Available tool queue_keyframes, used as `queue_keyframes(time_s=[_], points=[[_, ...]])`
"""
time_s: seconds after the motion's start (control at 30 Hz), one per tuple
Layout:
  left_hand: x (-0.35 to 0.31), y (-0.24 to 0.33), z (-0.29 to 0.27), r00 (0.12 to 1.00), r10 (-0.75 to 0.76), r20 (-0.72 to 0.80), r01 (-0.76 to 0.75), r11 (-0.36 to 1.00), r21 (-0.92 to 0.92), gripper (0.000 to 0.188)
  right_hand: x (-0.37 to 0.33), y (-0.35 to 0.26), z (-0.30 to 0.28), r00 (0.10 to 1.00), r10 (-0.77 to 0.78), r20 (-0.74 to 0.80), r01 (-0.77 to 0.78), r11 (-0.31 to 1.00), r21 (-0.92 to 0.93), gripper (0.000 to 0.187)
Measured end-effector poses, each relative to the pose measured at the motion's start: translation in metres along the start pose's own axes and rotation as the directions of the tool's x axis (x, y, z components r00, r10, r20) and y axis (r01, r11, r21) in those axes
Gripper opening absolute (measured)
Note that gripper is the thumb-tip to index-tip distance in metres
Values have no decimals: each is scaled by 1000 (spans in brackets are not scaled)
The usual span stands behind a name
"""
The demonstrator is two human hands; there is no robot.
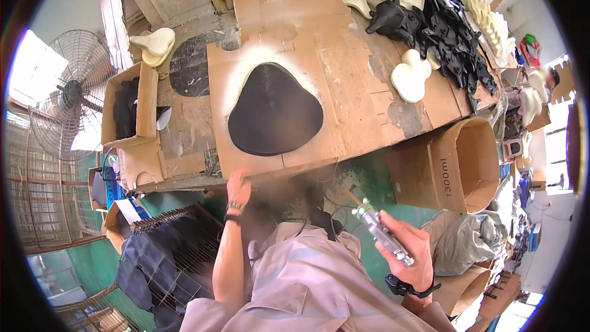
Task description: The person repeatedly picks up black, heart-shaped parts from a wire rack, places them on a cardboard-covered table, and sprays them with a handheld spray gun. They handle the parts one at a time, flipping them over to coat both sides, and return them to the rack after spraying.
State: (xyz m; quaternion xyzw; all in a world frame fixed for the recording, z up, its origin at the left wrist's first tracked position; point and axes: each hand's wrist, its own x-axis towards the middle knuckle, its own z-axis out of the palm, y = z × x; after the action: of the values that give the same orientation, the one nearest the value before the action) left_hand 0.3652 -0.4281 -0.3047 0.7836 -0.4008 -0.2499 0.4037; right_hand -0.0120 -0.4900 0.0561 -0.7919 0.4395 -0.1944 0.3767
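Head view: my left hand (238, 185) rests with fingers curled on the near edge of the flat brown cardboard sheet (279, 86) covering the workbench. One black rounded saddle-shaped piece (275, 117) lies at the middle of that sheet, ringed by a pale spray halo. My right hand (410, 251) is closed around one metal spray gun (384, 233), nozzle pointing up and left, held below the bench edge and well apart from the black piece. One open cardboard box (468, 166) lies on its side to the right. Far right on the bench: a heap of black moulded saddle shells (442, 24), too tangled to count, with one cream saddle-shaped pad (410, 75) nearest.
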Motion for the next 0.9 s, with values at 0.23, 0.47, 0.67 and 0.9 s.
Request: queue_keyframes(time_s=[0.23, 0.47, 0.67, 0.9], points=[[-129, -130, -7, 913, -405, -38, 406, 900, 162, 12, 11, 5, 8, 999, -30, -27, 30, 999, 24, 54], [-252, -210, -1, 802, -487, 345, 395, 867, 305, 26, 8, 7, -9, 985, -31, -169, 23, 998, -50, 58], [-264, -189, 2, 562, -815, 144, 824, 566, -13, 20, -15, 5, -20, 996, 90, 11, -90, 996, -29, 57], [-223, -250, -1, 759, -611, 225, 644, 756, -116, 24, 8, -12, 4, 983, -121, 137, 107, 988, 108, 57]])
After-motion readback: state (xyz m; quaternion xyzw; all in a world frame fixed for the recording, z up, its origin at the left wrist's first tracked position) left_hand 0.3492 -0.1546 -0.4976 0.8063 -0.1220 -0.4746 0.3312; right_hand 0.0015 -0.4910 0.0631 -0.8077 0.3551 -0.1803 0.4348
